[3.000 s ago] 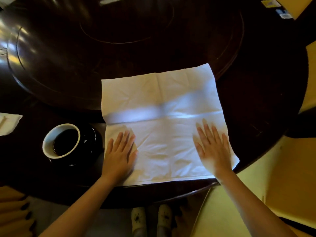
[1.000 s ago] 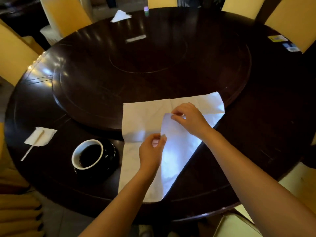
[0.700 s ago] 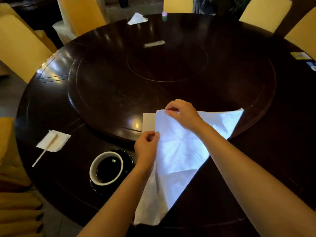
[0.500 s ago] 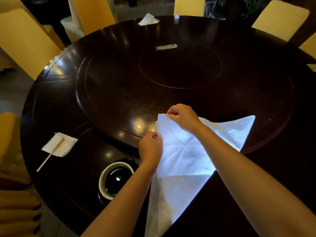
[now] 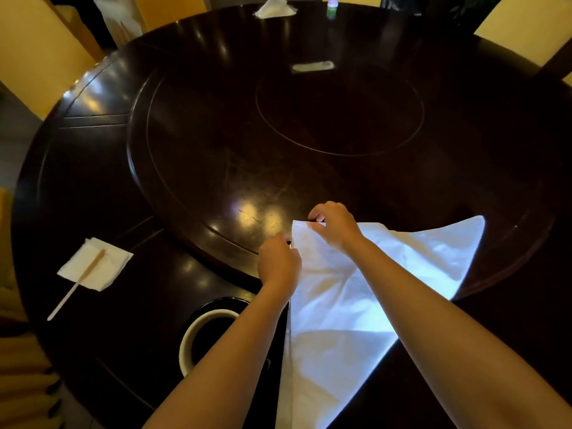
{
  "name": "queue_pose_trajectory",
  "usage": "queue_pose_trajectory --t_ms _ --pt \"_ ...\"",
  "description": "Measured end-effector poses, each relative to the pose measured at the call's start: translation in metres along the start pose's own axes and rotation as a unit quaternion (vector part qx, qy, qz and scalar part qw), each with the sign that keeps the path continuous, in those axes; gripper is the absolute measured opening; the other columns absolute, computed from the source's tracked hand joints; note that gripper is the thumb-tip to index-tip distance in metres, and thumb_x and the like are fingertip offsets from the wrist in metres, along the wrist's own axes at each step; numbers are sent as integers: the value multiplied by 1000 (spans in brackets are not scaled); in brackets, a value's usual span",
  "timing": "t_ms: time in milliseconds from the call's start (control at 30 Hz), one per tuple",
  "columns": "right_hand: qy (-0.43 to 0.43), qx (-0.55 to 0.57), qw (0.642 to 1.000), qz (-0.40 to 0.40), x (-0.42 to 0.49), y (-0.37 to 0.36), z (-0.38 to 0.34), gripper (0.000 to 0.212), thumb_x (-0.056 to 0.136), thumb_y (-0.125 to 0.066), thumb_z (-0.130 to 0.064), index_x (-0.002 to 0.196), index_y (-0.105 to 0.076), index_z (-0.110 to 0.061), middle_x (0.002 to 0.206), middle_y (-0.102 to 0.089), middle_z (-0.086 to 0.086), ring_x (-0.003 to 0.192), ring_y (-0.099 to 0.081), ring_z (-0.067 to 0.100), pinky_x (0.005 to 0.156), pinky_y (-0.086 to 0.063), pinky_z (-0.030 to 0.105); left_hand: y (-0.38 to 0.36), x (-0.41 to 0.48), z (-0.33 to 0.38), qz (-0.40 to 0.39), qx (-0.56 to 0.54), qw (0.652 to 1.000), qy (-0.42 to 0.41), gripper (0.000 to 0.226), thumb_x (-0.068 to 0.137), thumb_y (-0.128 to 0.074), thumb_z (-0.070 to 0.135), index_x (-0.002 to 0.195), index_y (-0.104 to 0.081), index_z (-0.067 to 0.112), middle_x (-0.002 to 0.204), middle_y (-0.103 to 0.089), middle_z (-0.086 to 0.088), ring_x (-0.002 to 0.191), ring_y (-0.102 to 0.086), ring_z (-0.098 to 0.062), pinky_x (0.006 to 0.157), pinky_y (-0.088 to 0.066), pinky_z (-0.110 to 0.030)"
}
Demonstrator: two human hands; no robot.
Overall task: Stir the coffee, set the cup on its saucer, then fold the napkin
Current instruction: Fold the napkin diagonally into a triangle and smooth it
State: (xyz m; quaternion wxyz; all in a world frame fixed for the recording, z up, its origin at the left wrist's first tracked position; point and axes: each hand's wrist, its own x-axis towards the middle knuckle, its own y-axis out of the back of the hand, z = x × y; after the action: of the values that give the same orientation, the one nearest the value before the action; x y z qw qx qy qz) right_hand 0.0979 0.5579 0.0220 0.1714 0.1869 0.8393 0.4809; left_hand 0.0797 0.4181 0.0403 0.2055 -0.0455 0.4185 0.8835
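A large white napkin (image 5: pixel 371 289) lies folded corner to corner into a triangle at the near edge of the dark round table (image 5: pixel 192 181). My right hand (image 5: pixel 335 226) pinches the two stacked corners at its far left tip. Beside it, my left hand (image 5: pixel 278 261) pinches the napkin's left edge. A white cup of black coffee (image 5: pixel 201 332) stands on a black saucer (image 5: pixel 226 301) to the left, partly hidden by my left forearm. A wooden stirrer (image 5: pixel 77 283) rests on a small white tissue (image 5: pixel 94 263) farther left.
A raised turntable (image 5: pixel 278 119) fills the table's middle, with a small packet (image 5: pixel 312 66) on it. A folded tissue (image 5: pixel 274 7) and a small bottle (image 5: pixel 332 6) sit at the far edge. Yellow chairs (image 5: pixel 34 51) ring the table.
The flat, open napkin was folded diagonally: my right hand carried its near right corner over to the far left corner. Both hands now pinch at that corner. The view shifted forward.
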Motion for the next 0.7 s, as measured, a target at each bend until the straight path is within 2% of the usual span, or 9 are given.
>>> queue_pose_trajectory --t_ms 67,167,267,333,400,467,567,633,700 --pt "3 8 1000 17 -3 3 2 21 91 -55 -24 107 -64 -13 110 -62 9 105 -52 27 88 -48 42 -5 6 1 0 9 999 -35 22 87 -53 9 107 -62 11 109 -61 -9 102 -55 -25 73 -43 -30" --pt "-18 6 997 74 -13 16 18 23 93 -50 -19 110 -64 -10 112 -63 12 107 -52 29 88 -48 44 -12 12 9 -16 22 997 -70 33 92 -51 14 125 -50 11 127 -50 -10 122 -41 -26 93 -41 -33" --pt "-91 40 978 186 -33 40 58 24 88 -51 -10 105 -66 -7 108 -66 16 105 -54 37 88 -46 43 -16 18 22 -27 17 998 -55 44 93 -50 15 135 -39 10 138 -40 -14 130 -32 -30 100 -37 -36" --pt "-188 72 940 276 -54 55 87 24 84 -54 -9 105 -66 -6 109 -64 19 106 -52 40 90 -44 43 -16 24 29 -26 19 999 -30 43 93 -48 10 135 -39 8 137 -41 -17 129 -35 -32 98 -38 -37" --pt "-328 61 889 315 -77 67 113 29 85 -58 -14 113 -59 -8 121 -53 20 113 -44 41 93 -43 49 -16 31 32 -23 50 998 -24 34 92 -46 9 125 -50 5 128 -50 -18 120 -44 -34 92 -41 -39" --pt "-430 48 854 288 -96 78 133 42 86 -59 -19 122 -48 -4 131 -42 24 121 -36 42 96 -39 52 -17 36 32 -22 76 996 -33 23 89 -44 6 105 -61 4 113 -59 -19 107 -52 -36 80 -43 -40" --pt "-464 114 848 230 -102 84 157 54 85 -61 -27 126 -40 2 134 -40 25 121 -42 44 97 -41 51 -22 41 30 -32 103 993 -49 19 86 -42 3 82 -61 0 100 -61 -23 94 -55 -40 68 -40 -38" --pt "-451 142 855 213 -99 87 162 50 82 -64 -31 117 -48 1 119 -54 20 108 -55 41 84 -49 44 -24 42 29 -27 92 994 -48 20 86 -42 4 82 -61 0 97 -61 -23 90 -55 -39 67 -42 -39" --pt "-446 180 849 219 -97 92 164 26 80 -64 -27 89 -59 -3 85 -61 11 89 -62 36 67 -47 36 -24 40 29 -21 67 997 -45 20 88 -41 7 90 -61 2 94 -62 -19 83 -54 -34 63 -42 -39"
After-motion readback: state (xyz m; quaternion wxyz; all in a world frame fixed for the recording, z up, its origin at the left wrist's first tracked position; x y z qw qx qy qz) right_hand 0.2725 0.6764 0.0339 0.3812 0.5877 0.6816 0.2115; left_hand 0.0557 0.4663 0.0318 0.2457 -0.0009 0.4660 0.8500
